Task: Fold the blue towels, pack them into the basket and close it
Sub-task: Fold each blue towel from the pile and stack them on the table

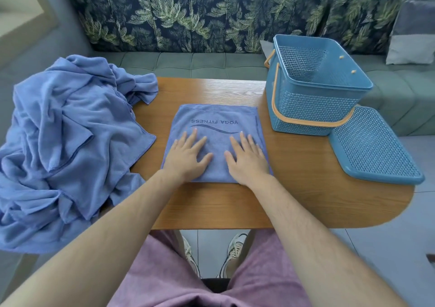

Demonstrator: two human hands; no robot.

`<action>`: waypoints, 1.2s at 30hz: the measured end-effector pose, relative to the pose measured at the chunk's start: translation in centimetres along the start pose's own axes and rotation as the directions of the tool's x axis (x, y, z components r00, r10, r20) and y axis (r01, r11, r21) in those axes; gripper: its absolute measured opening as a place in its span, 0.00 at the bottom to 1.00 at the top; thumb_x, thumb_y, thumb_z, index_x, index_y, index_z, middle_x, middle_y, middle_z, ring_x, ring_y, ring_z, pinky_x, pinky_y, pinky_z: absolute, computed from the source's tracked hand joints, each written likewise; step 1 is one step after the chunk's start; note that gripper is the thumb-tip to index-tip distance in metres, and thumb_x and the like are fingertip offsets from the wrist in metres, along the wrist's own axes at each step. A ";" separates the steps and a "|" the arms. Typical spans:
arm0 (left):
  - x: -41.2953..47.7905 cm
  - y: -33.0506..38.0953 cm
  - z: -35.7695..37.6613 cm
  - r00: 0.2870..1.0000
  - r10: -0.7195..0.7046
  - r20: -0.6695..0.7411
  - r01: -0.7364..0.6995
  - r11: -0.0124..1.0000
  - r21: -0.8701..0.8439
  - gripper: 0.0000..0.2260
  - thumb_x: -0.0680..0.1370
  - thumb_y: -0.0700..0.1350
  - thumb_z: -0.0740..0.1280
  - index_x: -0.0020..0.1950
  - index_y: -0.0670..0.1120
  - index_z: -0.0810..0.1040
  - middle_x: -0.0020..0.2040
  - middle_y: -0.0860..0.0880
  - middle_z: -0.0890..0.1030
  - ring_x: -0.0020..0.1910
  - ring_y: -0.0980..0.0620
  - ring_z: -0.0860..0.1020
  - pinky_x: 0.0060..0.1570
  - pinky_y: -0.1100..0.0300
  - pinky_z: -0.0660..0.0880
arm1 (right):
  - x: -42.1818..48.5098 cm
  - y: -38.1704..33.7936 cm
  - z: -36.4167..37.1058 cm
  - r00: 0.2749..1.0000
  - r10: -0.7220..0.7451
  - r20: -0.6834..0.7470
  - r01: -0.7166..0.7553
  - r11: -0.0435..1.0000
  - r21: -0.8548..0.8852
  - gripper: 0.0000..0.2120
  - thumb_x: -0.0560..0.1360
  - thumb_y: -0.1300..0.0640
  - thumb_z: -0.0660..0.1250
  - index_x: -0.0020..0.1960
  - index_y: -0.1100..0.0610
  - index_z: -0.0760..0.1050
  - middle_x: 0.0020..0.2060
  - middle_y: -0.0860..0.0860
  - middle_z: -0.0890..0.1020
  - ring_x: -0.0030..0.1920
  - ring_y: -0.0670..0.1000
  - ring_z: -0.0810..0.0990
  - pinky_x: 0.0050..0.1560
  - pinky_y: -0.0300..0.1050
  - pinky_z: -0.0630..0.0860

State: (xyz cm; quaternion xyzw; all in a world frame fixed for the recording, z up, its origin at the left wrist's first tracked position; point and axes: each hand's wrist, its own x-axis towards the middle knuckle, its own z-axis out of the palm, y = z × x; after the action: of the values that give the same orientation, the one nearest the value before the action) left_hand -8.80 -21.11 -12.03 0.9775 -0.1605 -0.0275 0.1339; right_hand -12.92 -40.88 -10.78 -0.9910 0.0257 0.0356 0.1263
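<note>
My fingers [200, 142] flat, gripping nothing; left hand [186, 156] and right hand [247, 158] press folded towel [216, 128] at table [306, 170] centre, setting creases. Basket [315, 88] open alongside, lid [374, 146] off.

The wooden desk [294, 179] carries a folded blue towel [216, 116] at its middle (lettering upside down), a crumpled heap of blue towels [70, 130] spilling over its left edge, and an open blue basket [313, 104] at right, its lid [376, 146] flat just beside.

One folded towel [217, 113], one basket [313, 109], one lid [376, 148].
</note>
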 end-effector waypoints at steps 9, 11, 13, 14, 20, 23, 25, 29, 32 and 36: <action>-5.8 1.5 1.4 0.996 -0.007 -0.088 0.007 1.000 -0.003 0.35 0.75 0.69 0.47 0.78 0.56 0.66 0.81 0.50 0.59 0.80 0.45 0.55 0.77 0.44 0.50 | -5.3 0.8 0.5 0.997 -0.001 -0.076 -0.002 0.999 -0.034 0.31 0.80 0.39 0.49 0.81 0.49 0.58 0.82 0.52 0.52 0.82 0.53 0.48 0.79 0.52 0.47; -3.0 1.9 0.6 0.996 0.017 -0.090 -0.019 1.000 -0.016 0.32 0.77 0.66 0.47 0.79 0.56 0.63 0.82 0.50 0.57 0.81 0.48 0.52 0.78 0.48 0.44 | -2.8 0.2 -0.1 0.988 -0.037 -0.148 0.033 0.999 -0.027 0.29 0.82 0.43 0.52 0.81 0.50 0.58 0.82 0.53 0.52 0.82 0.53 0.48 0.79 0.53 0.48; 0.3 1.9 -0.1 0.998 0.019 -0.066 -0.021 0.999 -0.028 0.28 0.81 0.63 0.49 0.81 0.57 0.59 0.82 0.51 0.53 0.81 0.50 0.46 0.78 0.51 0.40 | 0.1 -0.3 -0.1 0.989 -0.077 -0.123 0.072 0.996 -0.045 0.28 0.83 0.46 0.52 0.82 0.49 0.54 0.83 0.51 0.49 0.82 0.52 0.44 0.80 0.53 0.45; 1.5 1.7 -0.1 0.999 0.005 -0.036 -0.007 0.999 -0.036 0.27 0.82 0.62 0.50 0.81 0.57 0.57 0.83 0.51 0.51 0.81 0.50 0.45 0.78 0.51 0.39 | 1.0 -0.3 0.1 0.994 -0.081 -0.080 0.077 0.996 -0.051 0.28 0.84 0.45 0.51 0.83 0.49 0.52 0.83 0.51 0.47 0.82 0.52 0.42 0.80 0.54 0.43; -1.3 1.3 1.2 1.000 0.000 0.027 0.000 1.000 -0.012 0.36 0.74 0.68 0.37 0.82 0.59 0.51 0.83 0.53 0.46 0.81 0.49 0.41 0.78 0.50 0.36 | -1.8 -0.1 1.7 0.998 -0.065 0.008 0.065 0.997 -0.038 0.29 0.85 0.41 0.46 0.83 0.48 0.47 0.82 0.51 0.44 0.82 0.52 0.39 0.80 0.54 0.37; -2.5 1.1 1.1 1.000 0.021 0.012 -0.021 1.000 -0.019 0.32 0.77 0.66 0.41 0.81 0.60 0.57 0.82 0.54 0.52 0.81 0.49 0.48 0.78 0.50 0.44 | -2.7 0.9 1.5 0.984 -0.146 -0.097 0.144 0.989 -0.028 0.27 0.84 0.43 0.49 0.80 0.49 0.61 0.81 0.52 0.58 0.82 0.56 0.49 0.80 0.55 0.48; -0.9 0.2 0.5 0.993 0.049 -0.111 -0.051 0.999 -0.014 0.26 0.81 0.61 0.48 0.77 0.57 0.67 0.78 0.53 0.65 0.77 0.48 0.61 0.73 0.50 0.56 | -0.7 2.4 0.9 0.946 -0.194 -0.260 0.188 0.981 -0.046 0.24 0.81 0.47 0.53 0.72 0.54 0.73 0.72 0.53 0.73 0.77 0.58 0.65 0.74 0.57 0.63; 3.6 -3.2 -1.8 0.980 0.043 -0.192 -0.048 0.999 -0.022 0.15 0.82 0.52 0.60 0.65 0.48 0.76 0.62 0.51 0.78 0.63 0.46 0.75 0.60 0.48 0.67 | 3.9 6.1 -1.0 0.944 -0.174 -0.281 0.180 0.984 -0.007 0.17 0.77 0.49 0.59 0.62 0.53 0.78 0.55 0.49 0.78 0.60 0.56 0.76 0.61 0.53 0.70; 4.1 -5.8 -2.3 0.968 0.115 -0.224 -0.133 0.989 -0.066 0.11 0.79 0.54 0.63 0.53 0.48 0.78 0.55 0.53 0.79 0.56 0.49 0.77 0.54 0.49 0.71 | 4.3 7.4 -0.7 0.910 -0.137 -0.391 0.196 0.974 0.115 0.11 0.75 0.49 0.63 0.52 0.53 0.79 0.48 0.48 0.75 0.52 0.54 0.74 0.55 0.51 0.71; 3.5 -7.3 -2.0 0.938 0.149 -0.312 -0.245 0.923 -0.296 0.07 0.74 0.47 0.66 0.47 0.45 0.74 0.56 0.52 0.80 0.57 0.51 0.78 0.56 0.51 0.74 | 4.6 7.7 -0.6 0.891 -0.116 -0.439 0.238 0.943 0.233 0.04 0.72 0.53 0.64 0.44 0.52 0.71 0.43 0.47 0.73 0.46 0.53 0.73 0.49 0.50 0.70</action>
State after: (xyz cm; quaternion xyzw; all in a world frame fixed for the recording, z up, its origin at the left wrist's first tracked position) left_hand -3.06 -15.01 -12.10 0.9134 -0.2311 0.1002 0.3197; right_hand -8.74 -48.67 -12.46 -0.9455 -0.0343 -0.1938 0.2594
